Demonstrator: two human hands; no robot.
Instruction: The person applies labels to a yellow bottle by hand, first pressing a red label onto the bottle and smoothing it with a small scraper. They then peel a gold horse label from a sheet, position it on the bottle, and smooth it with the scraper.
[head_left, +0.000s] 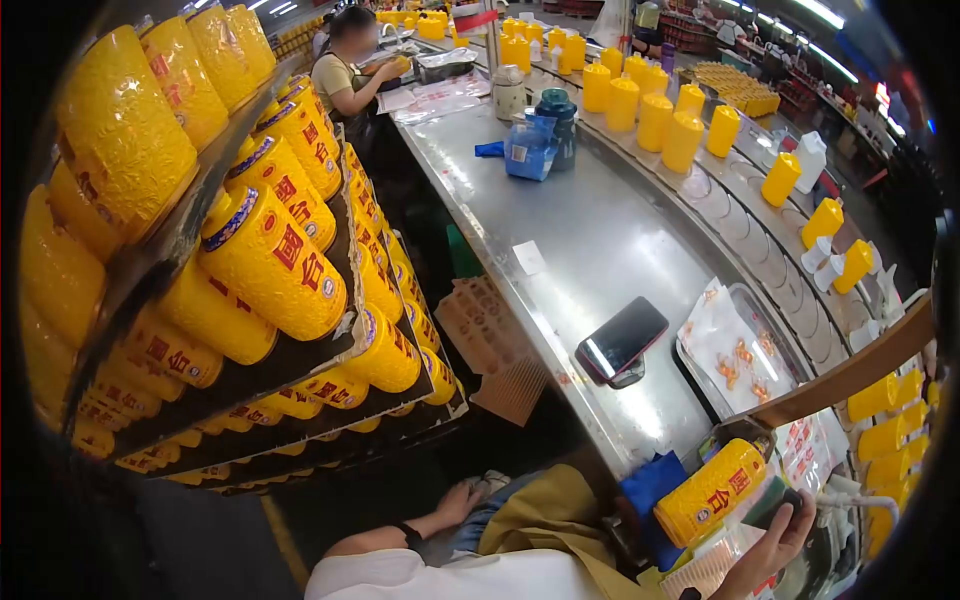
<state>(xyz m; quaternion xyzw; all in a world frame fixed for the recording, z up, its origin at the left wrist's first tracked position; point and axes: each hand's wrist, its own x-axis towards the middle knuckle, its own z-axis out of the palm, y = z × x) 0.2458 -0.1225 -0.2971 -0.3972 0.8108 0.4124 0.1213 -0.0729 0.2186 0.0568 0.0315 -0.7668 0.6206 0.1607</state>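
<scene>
My left hand (462,503) rests low by my lap, its fingers curled against a pale crumpled thing (492,484) that looks like a cloth. At the lower right my right hand (775,548) has its fingers bent round something dark green (778,505), whose kind I cannot make out. Just beyond those fingers a yellow bottle (708,492) with red characters lies tilted at the bench's near end. Under its left side is a blue cloth (655,497). Whether my right hand touches the bottle is hard to see.
A metal bench (480,195) carries a phone (622,340), a tray (712,395) with small orange pieces on paper, and a blue packet (530,148). Racks of yellow bottles (275,262) stand at left. Along the right runs a conveyor (735,220) with yellow bottles. Another person (345,75) works farther back.
</scene>
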